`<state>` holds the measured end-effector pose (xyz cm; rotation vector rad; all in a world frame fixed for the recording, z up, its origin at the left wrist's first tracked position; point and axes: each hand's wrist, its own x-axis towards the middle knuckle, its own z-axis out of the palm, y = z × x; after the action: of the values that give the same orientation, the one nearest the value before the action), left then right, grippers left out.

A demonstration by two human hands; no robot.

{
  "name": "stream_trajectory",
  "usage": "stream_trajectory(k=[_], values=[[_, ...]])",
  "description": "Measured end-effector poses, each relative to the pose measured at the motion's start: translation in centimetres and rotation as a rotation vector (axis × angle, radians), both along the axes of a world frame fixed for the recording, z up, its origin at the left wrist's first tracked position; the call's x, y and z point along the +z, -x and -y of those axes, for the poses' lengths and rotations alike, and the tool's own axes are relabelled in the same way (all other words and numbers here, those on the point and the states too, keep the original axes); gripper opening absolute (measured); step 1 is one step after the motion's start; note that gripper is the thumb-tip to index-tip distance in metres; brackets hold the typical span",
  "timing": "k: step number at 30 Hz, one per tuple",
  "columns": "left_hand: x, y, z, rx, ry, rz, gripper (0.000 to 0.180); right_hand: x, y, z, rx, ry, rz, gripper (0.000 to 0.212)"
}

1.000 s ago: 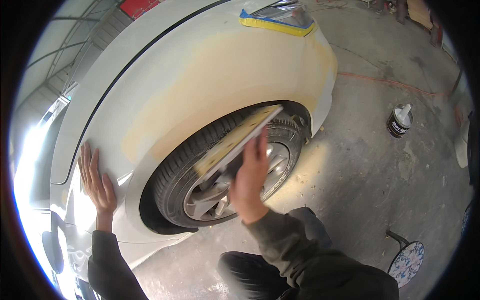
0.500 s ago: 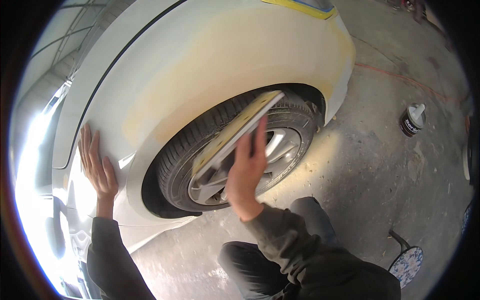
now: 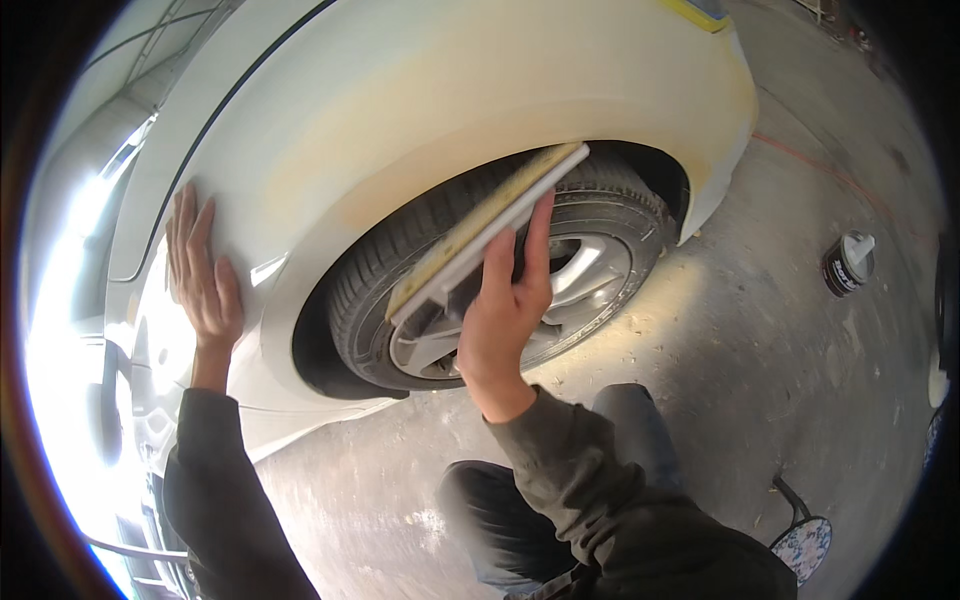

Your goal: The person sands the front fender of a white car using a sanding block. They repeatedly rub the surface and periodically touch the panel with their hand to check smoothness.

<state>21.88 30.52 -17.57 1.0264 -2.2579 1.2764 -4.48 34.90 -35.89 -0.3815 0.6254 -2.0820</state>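
My left hand (image 3: 206, 270) lies flat on the pale car fender (image 3: 330, 130), fingers stretched out, left of the wheel arch. In front of the wheel (image 3: 590, 270), my right hand (image 3: 508, 310) grips a long sanding block (image 3: 480, 235) with a yellowish abrasive face and a light edge. The block is tilted, its upper end near the arch lip and its lower end over the rim. Its yellowish face is turned up and left, toward the fender. Part of the grip is hidden behind the block. Yellowish patches show on the fender above the arch.
A dark can (image 3: 848, 264) with a light top stands on the concrete floor (image 3: 740, 380) at right. An orange cord (image 3: 830, 175) runs behind it. A round patterned seat (image 3: 803, 548) with a dark handle-like bar sits at lower right. Yellow tape (image 3: 700, 14) edges the car's far corner.
The view has shifted, so the car and can appear farther right and the wheel higher. The block stays in my right hand and shows less of its yellowish face.
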Motion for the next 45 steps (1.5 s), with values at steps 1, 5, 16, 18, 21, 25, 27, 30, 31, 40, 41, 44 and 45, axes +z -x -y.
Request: stream_trajectory(k=[1,5,16,18,21,25,27,30,31,40,41,44,45], values=[[0.0,0.3,0.0,0.004,-0.006,-0.001,0.061,1.5,-0.6,-0.4,-0.023,-0.008,-0.011,0.061],[-0.7,0.9,0.7,-0.012,-0.037,-0.014,0.06,2.9,-9.0,-2.9,-0.098,0.032,-0.205,0.061],[-0.2,0.7,0.3,0.026,-0.044,-0.049,0.06,-9.8,5.7,-3.3,-0.325,0.014,-0.885,0.046],[-0.2,0.7,0.1,0.034,-0.041,-0.041,0.06,-9.9,10.3,-0.1,-0.58,0.073,-1.031,0.045],[-0.5,0.5,0.0,0.031,-0.043,-0.062,0.06,-6.7,13.7,4.6,-0.853,-0.063,-0.964,0.045],[-0.9,1.3,0.2,0.044,-0.052,-0.081,0.061,-3.3,10.9,5.7,-0.957,-0.196,-1.079,0.046],[-0.2,1.0,0.2,0.04,-0.033,-0.048,0.061,-1.4,6.6,3.8,-0.878,-0.061,-1.163,0.054],[-1.2,0.3,0.9,-0.003,-0.051,-0.055,0.061,-0.5,4.3,2.5,-0.817,0.1,-1.349,0.051],[-1.3,-0.2,0.9,0.004,-0.059,-0.049,0.062,-0.9,5.3,2.6,-0.813,0.147,-1.4,0.05],[-0.6,-0.1,0.3,0.018,-0.036,-0.023,0.059,-7.1,16.6,6.2,-0.916,-0.238,-1.111,0.046],[-0.9,-0.3,0.3,0.03,-0.037,-0.029,0.059,-7.1,16.3,6.1,-0.91,-0.247,-1.099,0.046],[-0.6,-0.2,0.0,-0.014,-0.043,-0.034,0.06,-7.3,16.8,6.4,-0.936,-0.212,-1.168,0.049],[-0.6,-0.3,-0.1,-0.012,-0.065,-0.037,0.061,-7.2,16.8,6.1,-0.902,-0.221,-1.164,0.05]])
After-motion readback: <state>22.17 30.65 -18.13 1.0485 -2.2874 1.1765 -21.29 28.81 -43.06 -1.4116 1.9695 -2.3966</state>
